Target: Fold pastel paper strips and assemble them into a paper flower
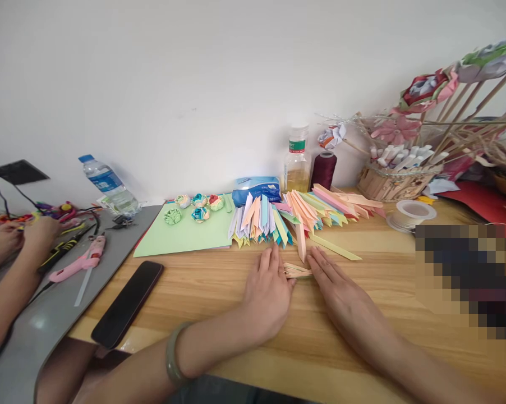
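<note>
A small bundle of folded pale paper strips (297, 271) lies on the wooden table between my two hands. My left hand (267, 294) rests on the tabletop to the left of it, fingers stretched forward and thumb beside the bundle's edge. On the opposite side lies my right hand (339, 289), its fingers straight and close together, tips near the bundle's right end. Just beyond are rows of folded coloured paper pieces (263, 221), with a peach piece (300, 242) and a yellow strip (335, 247) sticking out toward me.
Paper flowers (200, 214) sit on green sheets (185, 238). A black phone (128, 303) lies left. Behind are a tissue pack (256, 189), bottle (297, 160) and thread spool (323, 171). At right stand a basket (398, 182) and white spool (413, 212). Another person's hands (36, 235) work beside a pink glue gun (82, 261).
</note>
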The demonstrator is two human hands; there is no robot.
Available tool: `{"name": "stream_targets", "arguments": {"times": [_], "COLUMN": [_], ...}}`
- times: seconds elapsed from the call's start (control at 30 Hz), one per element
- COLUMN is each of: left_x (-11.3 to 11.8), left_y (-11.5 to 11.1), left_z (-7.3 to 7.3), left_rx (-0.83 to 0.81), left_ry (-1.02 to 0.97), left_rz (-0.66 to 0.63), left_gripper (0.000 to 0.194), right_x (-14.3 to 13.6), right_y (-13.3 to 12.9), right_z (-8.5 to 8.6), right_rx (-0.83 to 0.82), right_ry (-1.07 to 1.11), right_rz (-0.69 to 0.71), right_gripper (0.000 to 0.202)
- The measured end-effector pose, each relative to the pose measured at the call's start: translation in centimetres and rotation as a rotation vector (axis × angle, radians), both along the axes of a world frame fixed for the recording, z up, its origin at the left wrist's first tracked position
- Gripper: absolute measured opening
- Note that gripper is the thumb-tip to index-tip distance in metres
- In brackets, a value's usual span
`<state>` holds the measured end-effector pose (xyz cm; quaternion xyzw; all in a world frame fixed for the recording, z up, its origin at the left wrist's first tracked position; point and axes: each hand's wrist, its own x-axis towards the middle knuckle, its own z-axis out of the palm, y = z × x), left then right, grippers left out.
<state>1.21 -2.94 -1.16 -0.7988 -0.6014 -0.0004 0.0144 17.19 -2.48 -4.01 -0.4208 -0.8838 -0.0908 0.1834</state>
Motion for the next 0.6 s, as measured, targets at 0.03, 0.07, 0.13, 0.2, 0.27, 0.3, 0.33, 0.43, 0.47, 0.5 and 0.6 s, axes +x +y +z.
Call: {"name": "stream_targets", "arguments": {"times": [0.03,0.07,0.13,0.2,0.27,0.3,0.33,0.43,0.47,0.5,0.6], "left_x": [0.1,0.1,0.1,0.0,0.0,-0.1,0.0,0.2,0.3,0.4,0.4], "left_y": [0.0,-0.1,-0.2,-0.3,-0.2,0.0,0.2,0.8,1.0,1.2,1.5], "left_z": [0.1,0.2,0.6,1.1,1.5,1.6,1.7,1.4,1.2,1.1,0.9], "left_rx": [0.003,0.008,0.055,0.155,0.236,0.241,0.227,0.145,0.121,0.099,0.041], "left_ry": [0.020,0.040,0.058,0.017,-0.073,-0.118,-0.159,-0.207,-0.225,-0.256,-0.371], "left_rz": [0.003,0.009,0.025,-0.006,-0.116,-0.194,-0.261,-0.332,-0.328,-0.326,-0.289], "left_gripper": [0.049,0.048,0.047,0.049,0.048,0.045,0.039,0.023,0.023,0.023,0.021], "right_x": [0.0,0.0,0.0,0.0,-0.1,-0.1,-0.1,-0.1,-0.1,-0.1,0.2], "right_y": [0.0,0.0,0.1,0.2,0.3,0.3,0.3,0.3,0.3,0.4,0.6], "right_z": [0.0,0.0,0.0,0.0,0.0,0.0,0.0,-0.1,-0.2,-0.3,-0.5], "right_rx": [-0.002,-0.005,-0.003,0.005,0.004,0.002,0.000,-0.002,-0.009,-0.022,-0.105], "right_ry": [-0.003,-0.005,-0.004,-0.001,0.007,0.012,0.017,0.035,0.046,0.062,0.154], "right_rz": [-0.002,-0.007,-0.016,-0.026,-0.029,-0.032,-0.032,-0.022,-0.019,-0.016,0.015], "right_gripper": [0.053,0.053,0.053,0.053,0.051,0.050,0.050,0.050,0.050,0.050,0.047]}}
